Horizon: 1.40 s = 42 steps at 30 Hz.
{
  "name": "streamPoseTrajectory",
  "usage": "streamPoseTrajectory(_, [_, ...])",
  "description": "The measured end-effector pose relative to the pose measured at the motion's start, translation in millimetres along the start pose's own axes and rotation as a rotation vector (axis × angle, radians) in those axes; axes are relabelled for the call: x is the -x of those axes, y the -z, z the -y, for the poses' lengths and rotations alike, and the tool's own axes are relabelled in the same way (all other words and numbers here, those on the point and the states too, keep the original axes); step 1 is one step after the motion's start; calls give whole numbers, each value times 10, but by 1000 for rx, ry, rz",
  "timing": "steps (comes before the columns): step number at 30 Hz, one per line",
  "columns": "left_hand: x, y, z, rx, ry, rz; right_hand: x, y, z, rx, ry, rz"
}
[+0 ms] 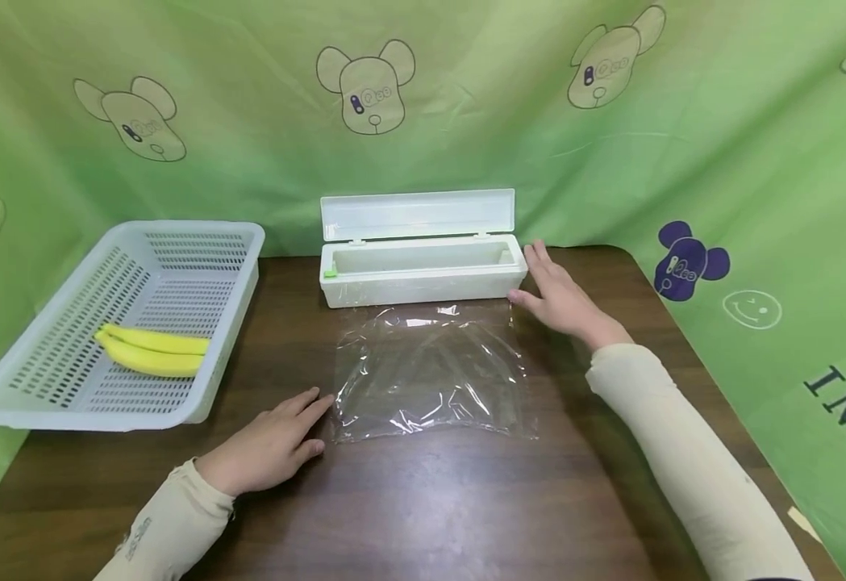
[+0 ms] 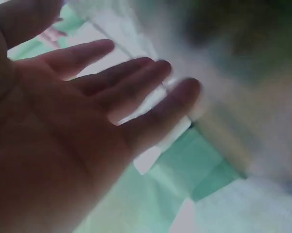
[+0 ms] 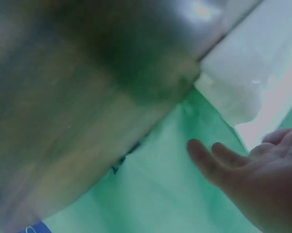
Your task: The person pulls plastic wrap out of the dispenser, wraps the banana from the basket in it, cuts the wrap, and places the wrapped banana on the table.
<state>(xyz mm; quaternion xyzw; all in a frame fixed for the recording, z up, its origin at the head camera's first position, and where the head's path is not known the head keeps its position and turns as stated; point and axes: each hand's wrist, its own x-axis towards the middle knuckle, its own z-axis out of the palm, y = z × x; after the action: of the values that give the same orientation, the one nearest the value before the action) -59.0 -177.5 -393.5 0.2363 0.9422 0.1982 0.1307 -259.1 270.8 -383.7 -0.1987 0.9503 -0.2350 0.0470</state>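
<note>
A white cling film box (image 1: pixel 423 289) stands at the back of the table with its lid (image 1: pixel 418 215) up. Clear plastic film (image 1: pixel 430 379) lies wrinkled on the wood in front of it. My left hand (image 1: pixel 266 445) rests low by the film's near left corner, fingertips right at its edge; the left wrist view shows its fingers (image 2: pixel 155 114) extended. At the box's right end is my right hand (image 1: pixel 564 298), fingers straight and thumb near the front corner. Neither hand grips anything. A small green piece (image 1: pixel 331 273) sits at the box's left end.
To the left, a white slotted basket (image 1: pixel 248 278) holds yellow bananas (image 1: pixel 154 355). Green printed cloth (image 1: pixel 452 105) hangs behind and to the right of the brown wooden table (image 1: pixel 430 508).
</note>
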Motion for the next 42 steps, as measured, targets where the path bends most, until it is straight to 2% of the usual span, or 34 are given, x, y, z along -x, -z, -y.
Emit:
streamPoseTrajectory(3, [18,118,-20,35,-61,-34,-134,-9,-93,6,27,-7])
streamPoseTrajectory(7, [31,295,-5,84,-128,-103,-158,-37,-195,24,13,-22])
streamPoseTrajectory(13, [119,539,114,149,-117,-223,-101,-147,-253,53,-23,-22])
streamPoseTrajectory(18, [230,878,291,176,-82,-366,-162,-199,-181,45,0,0])
streamPoseTrajectory(20, [243,1045,399,197,-52,-403,-183,-186,-165,51,2,-8])
streamPoseTrajectory(23, [271,1313,621,268,34,-436,-205,-162,-160,65,0,-12])
streamPoseTrajectory(26, [299,1565,911,407,97,-498,-214,-150,-158,68,-6,-3])
streamPoseTrajectory(28, [303,1704,1117,542,77,-553,-211,-146,-159,68,-11,-7])
streamPoseTrajectory(30, [287,1807,1327,712,7,-582,-203,-144,-159,72,-18,-15])
streamPoseTrajectory(32, [276,1882,1523,841,-33,-559,-198,-148,-156,70,-19,-20])
streamPoseTrajectory(34, [283,1927,1706,848,12,-502,-196,-161,-155,64,-20,-18])
streamPoseTrajectory(37, [309,1951,1959,692,138,-350,-197,-190,-156,53,-27,-9])
streamPoseTrajectory(39, [332,1939,2112,583,195,-237,-203,-207,-158,49,-28,-10])
streamPoseTrajectory(42, [342,1885,2293,532,255,-101,-224,-224,-154,51,-18,-17])
